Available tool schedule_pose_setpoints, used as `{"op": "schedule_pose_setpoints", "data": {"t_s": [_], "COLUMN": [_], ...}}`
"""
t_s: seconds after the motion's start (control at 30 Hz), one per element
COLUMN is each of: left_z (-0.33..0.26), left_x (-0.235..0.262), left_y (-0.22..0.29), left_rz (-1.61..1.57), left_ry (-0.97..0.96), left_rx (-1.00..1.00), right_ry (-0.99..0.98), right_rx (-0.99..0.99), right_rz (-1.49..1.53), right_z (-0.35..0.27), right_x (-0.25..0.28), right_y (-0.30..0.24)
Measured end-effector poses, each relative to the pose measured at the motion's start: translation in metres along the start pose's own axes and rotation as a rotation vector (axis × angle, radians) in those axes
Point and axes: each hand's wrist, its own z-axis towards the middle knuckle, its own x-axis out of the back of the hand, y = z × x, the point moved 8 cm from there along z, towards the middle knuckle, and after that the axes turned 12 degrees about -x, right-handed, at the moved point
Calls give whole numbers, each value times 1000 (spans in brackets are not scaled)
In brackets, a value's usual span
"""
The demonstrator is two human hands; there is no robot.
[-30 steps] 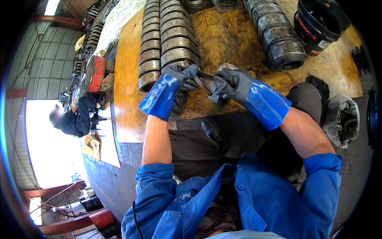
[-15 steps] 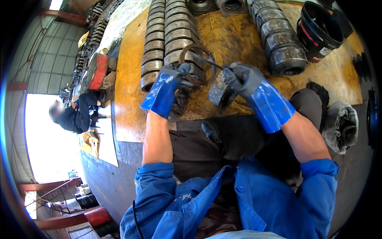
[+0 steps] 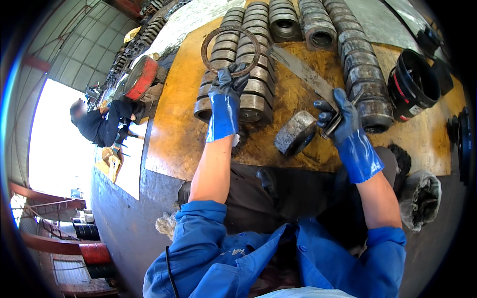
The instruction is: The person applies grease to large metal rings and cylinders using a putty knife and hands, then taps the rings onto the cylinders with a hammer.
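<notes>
My left hand (image 3: 226, 85), in a black-and-blue coated glove, is closed on the lower edge of a thin, rusty brown ring (image 3: 203, 48). The ring is held up above rows of metal cylinders (image 3: 223, 53). Farther right, my right hand (image 3: 346, 121), gloved alike, grips a long flat metal blade (image 3: 304, 73) that points up and left. Thin metal pieces also stick out of that fist; I cannot make out their kind. Below and between the hands lies a short, thick grey metal collar (image 3: 293, 133), tilted on the stained yellow board (image 3: 166, 144).
More thick metal rings (image 3: 370, 107) stand in a row beside a black bucket (image 3: 413, 84). A grey cloth-like bundle (image 3: 420, 198) lies at the right. A person (image 3: 99, 121) sits at the far left near a red round drum (image 3: 141, 78).
My hands have moved apart. The left has lifted the ring up, away from the collar; the right has drawn back to the right, and its blade now shows fully.
</notes>
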Motion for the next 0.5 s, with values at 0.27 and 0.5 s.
{"op": "schedule_pose_setpoints", "data": {"t_s": [0.27,0.5], "left_z": [3,-24], "left_x": [-14,-55], "left_y": [19,40], "left_rz": [-216,-84], "left_ry": [-66,-102], "left_rx": [-278,-362], "right_ry": [-73,-174], "right_rx": [-99,-199], "right_rz": [58,218], "right_z": [12,24], "right_x": [-15,-19], "right_y": [33,46]}}
